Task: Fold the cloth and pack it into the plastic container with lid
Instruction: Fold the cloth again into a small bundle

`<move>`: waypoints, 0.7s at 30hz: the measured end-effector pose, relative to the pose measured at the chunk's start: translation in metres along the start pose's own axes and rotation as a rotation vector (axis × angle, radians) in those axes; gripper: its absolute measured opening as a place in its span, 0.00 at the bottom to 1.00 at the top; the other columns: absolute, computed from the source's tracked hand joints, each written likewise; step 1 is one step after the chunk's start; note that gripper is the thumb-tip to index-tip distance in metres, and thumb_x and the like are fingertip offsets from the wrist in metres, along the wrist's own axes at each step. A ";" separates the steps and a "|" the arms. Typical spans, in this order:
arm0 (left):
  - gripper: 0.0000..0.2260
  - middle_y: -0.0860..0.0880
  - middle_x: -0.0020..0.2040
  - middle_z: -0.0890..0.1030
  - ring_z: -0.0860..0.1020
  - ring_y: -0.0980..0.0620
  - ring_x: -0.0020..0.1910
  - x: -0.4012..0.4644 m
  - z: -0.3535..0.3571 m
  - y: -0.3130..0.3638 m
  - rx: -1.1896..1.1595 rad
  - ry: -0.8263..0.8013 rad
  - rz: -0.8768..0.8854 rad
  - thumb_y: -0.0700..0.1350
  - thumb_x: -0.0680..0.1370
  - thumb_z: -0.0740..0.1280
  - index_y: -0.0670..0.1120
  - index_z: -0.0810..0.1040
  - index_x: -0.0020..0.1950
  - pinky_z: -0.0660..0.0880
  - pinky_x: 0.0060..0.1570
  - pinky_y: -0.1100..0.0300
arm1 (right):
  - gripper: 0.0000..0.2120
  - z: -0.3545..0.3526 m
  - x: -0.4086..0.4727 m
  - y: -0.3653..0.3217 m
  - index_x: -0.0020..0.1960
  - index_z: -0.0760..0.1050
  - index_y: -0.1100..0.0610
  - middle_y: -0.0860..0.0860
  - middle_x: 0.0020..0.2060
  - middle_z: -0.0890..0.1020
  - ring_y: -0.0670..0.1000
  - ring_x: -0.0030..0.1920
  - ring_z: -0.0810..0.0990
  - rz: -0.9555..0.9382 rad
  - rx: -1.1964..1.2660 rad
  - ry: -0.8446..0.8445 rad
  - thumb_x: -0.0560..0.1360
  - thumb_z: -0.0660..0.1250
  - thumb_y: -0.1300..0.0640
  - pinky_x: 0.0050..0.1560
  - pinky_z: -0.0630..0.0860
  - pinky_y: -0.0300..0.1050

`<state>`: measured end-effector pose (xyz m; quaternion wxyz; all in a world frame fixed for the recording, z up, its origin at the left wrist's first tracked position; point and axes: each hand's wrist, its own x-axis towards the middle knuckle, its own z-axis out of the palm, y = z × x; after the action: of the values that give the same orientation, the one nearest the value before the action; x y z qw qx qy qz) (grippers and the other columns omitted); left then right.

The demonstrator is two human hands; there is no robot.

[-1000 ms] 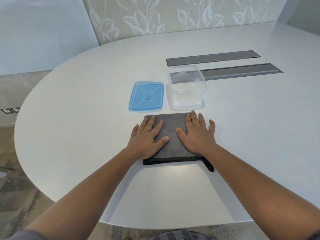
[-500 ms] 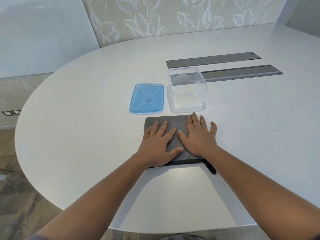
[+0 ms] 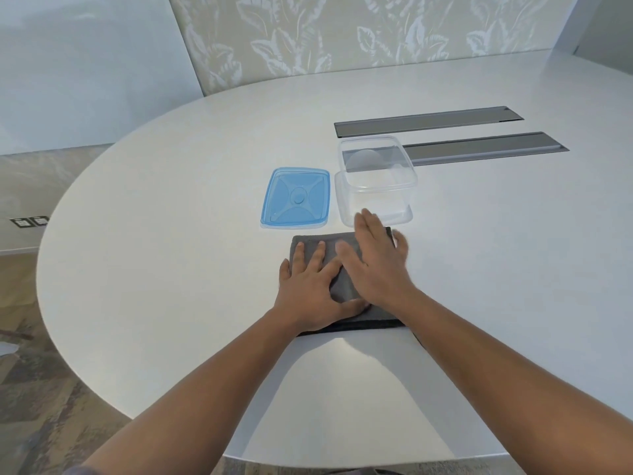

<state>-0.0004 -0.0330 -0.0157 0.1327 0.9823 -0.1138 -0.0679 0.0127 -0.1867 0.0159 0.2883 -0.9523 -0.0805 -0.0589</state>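
Pressing down on the folded grey cloth (image 3: 342, 289), I have both hands spread flat, fingers extended, neither one gripping anything. My left hand (image 3: 310, 291) lies palm down on the left half of the cloth, its thumb reaching right across the near part of the fabric and its little finger hanging just off the cloth's left edge onto the counter (image 3: 171, 269). My right hand (image 3: 376, 265) covers the right half, partly overlapping the thumb side of my left hand; its fingertips reach past the far edge of the cloth, and they look blurred, so I cannot tell whether they touch the fabric or hover just above it.

The cloth sits on the pale oval counter as a neat rectangle, its near edge showing a dark folded seam. Just beyond its far right corner stands the clear plastic container (image 3: 375, 186), open and upright, with nothing visible inside. To the left of it, just beside it and apart from the cloth, the blue lid (image 3: 296, 198) lies flat on the counter. Farther back, two dark grey slot covers (image 3: 428, 121) run lengthwise in the counter surface, the nearer one partly seen through the container's wall.
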 end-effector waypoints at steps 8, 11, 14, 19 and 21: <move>0.47 0.56 0.85 0.46 0.35 0.42 0.83 0.004 0.008 -0.009 -0.002 0.043 0.022 0.73 0.70 0.63 0.64 0.42 0.82 0.46 0.79 0.37 | 0.31 0.028 0.002 -0.045 0.84 0.51 0.48 0.39 0.81 0.57 0.39 0.78 0.56 0.201 0.977 -0.112 0.84 0.54 0.44 0.80 0.53 0.47; 0.47 0.55 0.85 0.47 0.35 0.42 0.83 0.007 0.009 -0.011 -0.031 0.035 0.025 0.74 0.67 0.63 0.65 0.47 0.81 0.45 0.79 0.37 | 0.28 0.028 0.006 -0.044 0.83 0.52 0.48 0.40 0.79 0.60 0.37 0.72 0.59 0.250 1.068 -0.119 0.85 0.54 0.46 0.72 0.56 0.41; 0.48 0.53 0.85 0.44 0.33 0.43 0.82 0.008 0.005 -0.010 -0.052 0.002 0.020 0.74 0.64 0.66 0.66 0.50 0.81 0.42 0.80 0.38 | 0.29 0.031 0.007 -0.042 0.83 0.53 0.47 0.41 0.80 0.60 0.39 0.74 0.59 0.281 1.134 -0.127 0.85 0.54 0.43 0.73 0.57 0.44; 0.56 0.59 0.83 0.44 0.43 0.48 0.83 0.005 -0.016 -0.028 -0.539 -0.091 -0.105 0.58 0.60 0.77 0.62 0.50 0.82 0.60 0.78 0.42 | 0.27 0.038 0.002 -0.036 0.83 0.54 0.51 0.43 0.80 0.61 0.42 0.78 0.59 0.242 1.031 -0.089 0.86 0.54 0.48 0.79 0.56 0.44; 0.52 0.62 0.81 0.49 0.56 0.50 0.80 0.000 -0.023 -0.029 -0.693 -0.048 -0.205 0.52 0.63 0.75 0.58 0.53 0.83 0.73 0.70 0.44 | 0.27 0.040 0.000 -0.034 0.83 0.55 0.52 0.44 0.81 0.60 0.41 0.78 0.58 0.225 1.001 -0.064 0.85 0.54 0.49 0.80 0.54 0.45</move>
<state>0.0093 -0.0001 -0.0017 0.4474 0.8835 0.0118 -0.1386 0.0093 -0.1361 0.0011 0.7108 -0.7018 -0.0046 0.0474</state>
